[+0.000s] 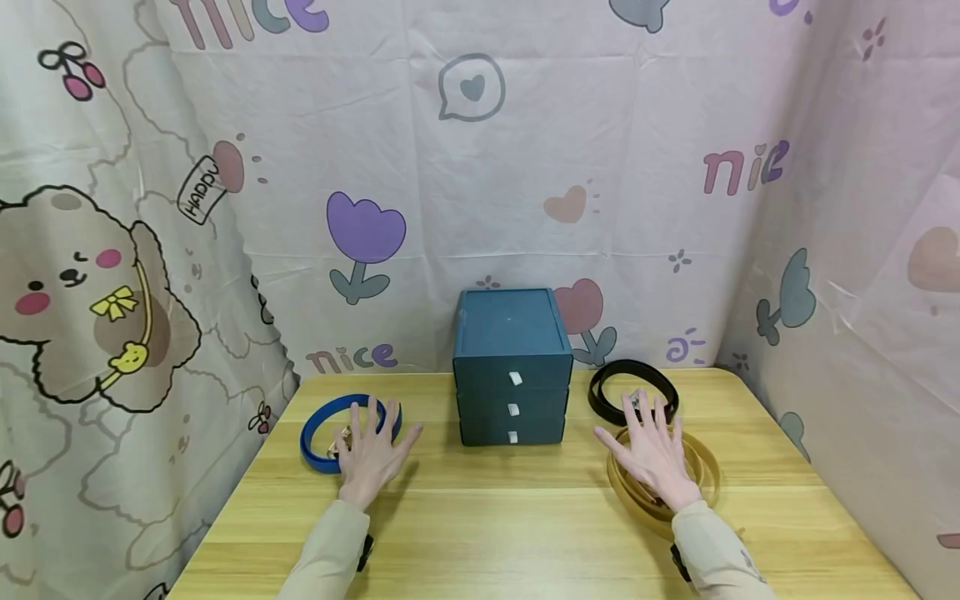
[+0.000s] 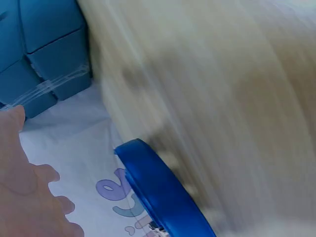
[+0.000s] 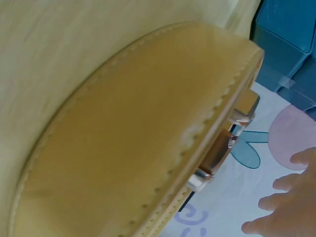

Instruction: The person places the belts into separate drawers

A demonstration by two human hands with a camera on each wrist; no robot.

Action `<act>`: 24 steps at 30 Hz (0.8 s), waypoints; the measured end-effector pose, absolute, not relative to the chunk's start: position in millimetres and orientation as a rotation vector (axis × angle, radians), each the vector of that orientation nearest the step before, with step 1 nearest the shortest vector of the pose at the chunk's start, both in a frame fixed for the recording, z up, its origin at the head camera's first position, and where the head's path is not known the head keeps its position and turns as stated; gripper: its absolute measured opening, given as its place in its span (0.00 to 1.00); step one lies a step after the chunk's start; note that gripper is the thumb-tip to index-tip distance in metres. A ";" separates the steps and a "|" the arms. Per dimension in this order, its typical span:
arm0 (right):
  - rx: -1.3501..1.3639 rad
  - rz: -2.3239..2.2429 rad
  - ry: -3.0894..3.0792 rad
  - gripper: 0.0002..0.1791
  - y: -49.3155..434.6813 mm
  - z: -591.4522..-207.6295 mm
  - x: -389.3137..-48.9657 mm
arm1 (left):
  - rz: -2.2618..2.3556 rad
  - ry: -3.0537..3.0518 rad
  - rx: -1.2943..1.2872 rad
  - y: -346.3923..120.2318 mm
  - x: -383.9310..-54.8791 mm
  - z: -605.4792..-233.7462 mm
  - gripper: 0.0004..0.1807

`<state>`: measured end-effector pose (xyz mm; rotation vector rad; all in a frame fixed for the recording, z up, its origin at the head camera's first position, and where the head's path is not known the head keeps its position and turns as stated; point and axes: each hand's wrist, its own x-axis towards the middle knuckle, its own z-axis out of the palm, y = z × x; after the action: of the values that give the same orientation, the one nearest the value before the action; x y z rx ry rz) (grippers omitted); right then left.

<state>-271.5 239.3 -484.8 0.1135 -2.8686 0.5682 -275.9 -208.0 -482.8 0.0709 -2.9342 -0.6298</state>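
Observation:
My left hand (image 1: pixel 370 457) is spread with straight fingers over the right side of a coiled blue belt (image 1: pixel 310 430), whose buckle shows inside the loop. In the left wrist view the blue belt (image 2: pixel 165 185) stands on its edge, apart from the hand (image 2: pixel 24 187). Fingers spread, my right hand (image 1: pixel 655 454) is above a coiled tan belt (image 1: pixel 708 471). The right wrist view shows stitching along this tan belt (image 3: pixel 143 123) and metal parts inside its coil. Just beyond the right fingertips lies a coiled black belt (image 1: pixel 602 398). Neither hand holds anything.
A dark blue box with three drawers (image 1: pixel 513 367) and small white pull tabs stands at the table's back middle. The wooden table (image 1: pixel 480 525) meets a patterned cloth (image 1: pixel 480 183) at the back; more cloth hangs on both sides.

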 end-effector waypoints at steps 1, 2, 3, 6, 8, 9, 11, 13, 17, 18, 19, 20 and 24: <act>0.112 0.577 -2.867 0.54 238.9 -483.8 -271.6 | -0.638 -2.948 0.074 -207.4 -275.9 -481.3 0.50; 0.112 0.591 -2.864 0.54 238.3 -482.9 -271.5 | -0.651 -2.957 0.075 -206.8 -276.1 -480.3 0.50; 0.111 0.604 -2.862 0.54 237.5 -481.9 -271.4 | -0.662 -2.965 0.079 -206.2 -276.2 -479.1 0.50; 0.104 0.647 -2.859 0.55 235.0 -479.2 -271.2 | -0.693 -2.981 0.089 -203.5 -276.5 -475.8 0.50; 0.096 0.674 -2.858 0.56 233.1 -476.9 -271.2 | -0.706 -2.980 0.092 -201.3 -277.2 -474.0 0.50; 0.092 0.688 -2.858 0.57 232.1 -475.5 -271.4 | -0.717 -2.974 0.092 -200.1 -277.4 -472.7 0.50; 0.081 0.723 -2.856 0.57 229.7 -471.9 -271.4 | -0.742 -2.968 0.090 -197.3 -277.9 -469.9 0.50; 0.075 0.771 -2.848 0.57 227.1 -467.3 -271.3 | -0.790 -2.969 0.086 -194.3 -277.8 -465.6 0.49; 0.063 0.907 -2.825 0.56 222.5 -458.7 -271.0 | -0.927 -2.959 0.067 -188.3 -276.9 -455.3 0.49; 0.062 0.944 -2.817 0.56 221.6 -457.0 -270.9 | -0.974 -2.946 0.055 -186.9 -277.1 -452.5 0.48; 0.061 0.975 -2.810 0.55 220.6 -455.1 -270.9 | -1.013 -2.935 0.044 -185.7 -277.4 -450.3 0.48; 0.057 1.012 -2.802 0.55 219.8 -453.9 -270.7 | -1.059 -2.917 0.034 -184.5 -277.7 -448.1 0.48; 0.054 1.128 -2.766 0.53 216.6 -449.4 -269.5 | -1.220 -2.849 -0.020 -179.7 -281.5 -442.2 0.45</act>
<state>-269.5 216.6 -449.4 0.0542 -2.7665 1.1278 -281.5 -179.7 -442.2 -0.0201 -2.8488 -1.2203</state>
